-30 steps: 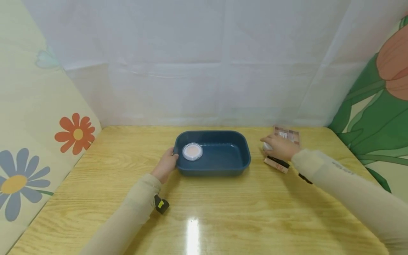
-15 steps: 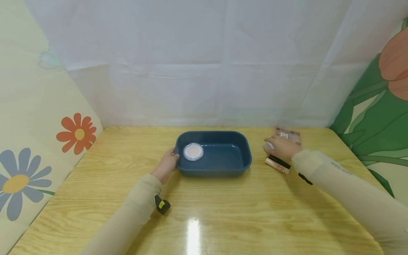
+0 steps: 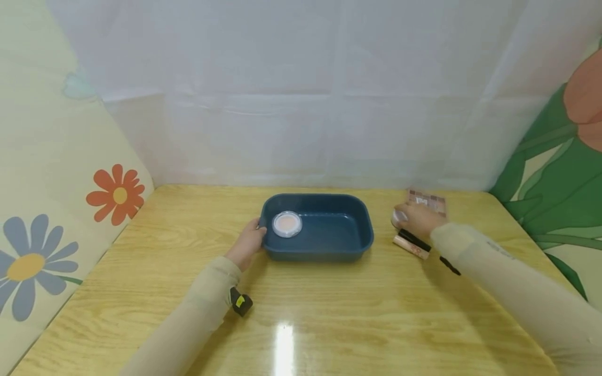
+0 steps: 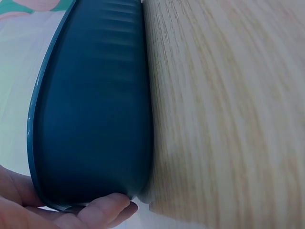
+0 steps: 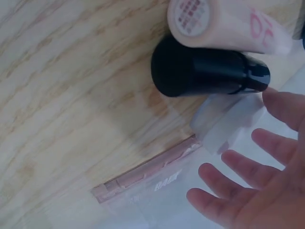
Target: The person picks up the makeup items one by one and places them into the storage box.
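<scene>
At the left end of a dark blue rectangular bin (image 3: 324,256), my left hand (image 3: 246,245) grips the wall, fingers curling at the rim in the left wrist view. Inside the bin lies a round powder compact (image 3: 287,224) with a clear rim. My right hand (image 3: 421,220) pinches a round whitish case (image 3: 398,218), tilted up off the table; in the right wrist view the case (image 5: 228,119) is partly behind the fingers. Beside that hand lie a black tube (image 3: 415,239) and a pale pink tube (image 3: 411,247). Just behind it is a brown-pink palette (image 3: 431,200), partly covered.
Everything stands on a wood-grain table (image 3: 324,313). A white cloth backdrop (image 3: 244,136) hangs along the far edge, with flower-printed panels at left and right. A dark wrist camera (image 3: 241,302) sits on the left wrist.
The whitish case has tipped so that more of its round face shows, in my right hand. The left hand stays on the bin. The whole view has shifted slightly.
</scene>
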The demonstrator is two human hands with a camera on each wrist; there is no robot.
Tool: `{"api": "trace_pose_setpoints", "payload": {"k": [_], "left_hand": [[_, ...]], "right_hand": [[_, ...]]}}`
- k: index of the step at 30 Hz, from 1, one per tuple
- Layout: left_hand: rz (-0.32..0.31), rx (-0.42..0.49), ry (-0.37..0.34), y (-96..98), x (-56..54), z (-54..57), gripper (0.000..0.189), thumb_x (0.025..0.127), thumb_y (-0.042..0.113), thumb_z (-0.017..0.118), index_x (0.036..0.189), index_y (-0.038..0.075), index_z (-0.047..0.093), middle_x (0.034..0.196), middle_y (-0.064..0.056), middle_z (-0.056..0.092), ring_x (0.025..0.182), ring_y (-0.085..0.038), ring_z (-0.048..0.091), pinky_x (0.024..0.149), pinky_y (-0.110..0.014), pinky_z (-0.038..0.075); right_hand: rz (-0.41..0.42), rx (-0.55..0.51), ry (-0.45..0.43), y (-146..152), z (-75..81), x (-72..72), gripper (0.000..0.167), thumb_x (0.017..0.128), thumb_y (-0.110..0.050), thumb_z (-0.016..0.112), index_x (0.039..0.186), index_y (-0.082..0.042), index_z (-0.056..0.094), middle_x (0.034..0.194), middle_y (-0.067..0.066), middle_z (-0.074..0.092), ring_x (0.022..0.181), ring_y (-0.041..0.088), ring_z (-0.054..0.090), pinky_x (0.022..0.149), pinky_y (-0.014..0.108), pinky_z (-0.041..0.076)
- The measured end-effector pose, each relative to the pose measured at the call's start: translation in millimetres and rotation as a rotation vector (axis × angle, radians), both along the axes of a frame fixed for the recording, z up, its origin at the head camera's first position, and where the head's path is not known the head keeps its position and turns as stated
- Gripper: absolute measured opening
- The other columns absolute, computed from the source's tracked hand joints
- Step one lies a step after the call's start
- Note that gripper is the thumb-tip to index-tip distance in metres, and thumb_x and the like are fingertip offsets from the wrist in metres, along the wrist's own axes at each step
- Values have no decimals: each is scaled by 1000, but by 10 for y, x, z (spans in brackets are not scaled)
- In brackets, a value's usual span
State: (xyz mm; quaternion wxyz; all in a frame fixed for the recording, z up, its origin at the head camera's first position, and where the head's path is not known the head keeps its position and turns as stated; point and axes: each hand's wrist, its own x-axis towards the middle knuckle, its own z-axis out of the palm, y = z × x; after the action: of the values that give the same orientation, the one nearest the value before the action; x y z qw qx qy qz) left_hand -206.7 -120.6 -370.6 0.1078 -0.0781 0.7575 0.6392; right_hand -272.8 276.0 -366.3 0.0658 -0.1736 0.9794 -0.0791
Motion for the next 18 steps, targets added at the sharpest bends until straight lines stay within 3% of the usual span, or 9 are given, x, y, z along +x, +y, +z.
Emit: {"api": "trace_pose_setpoints", "payload": {"k": [12,18], "left_hand": [[-16,-1,-12,-9,28,2,48,103,6,25,149,-9,20,154,-27,23,139,-40,29,113,-51,29],[-21,15,15,2,24,7,48,103,6,25,148,-10,20,152,-29,25,137,-41,32,111,-52,32]], "right_hand": [[13,-54,-35,-8,-44,-9,49,96,-17,55,134,14,46,129,35,50,115,52,50,99,62,40],[26,-74,-44,3,-70,-49,49,96,-13,55,133,17,44,130,37,49,118,52,48,100,62,39]]}}
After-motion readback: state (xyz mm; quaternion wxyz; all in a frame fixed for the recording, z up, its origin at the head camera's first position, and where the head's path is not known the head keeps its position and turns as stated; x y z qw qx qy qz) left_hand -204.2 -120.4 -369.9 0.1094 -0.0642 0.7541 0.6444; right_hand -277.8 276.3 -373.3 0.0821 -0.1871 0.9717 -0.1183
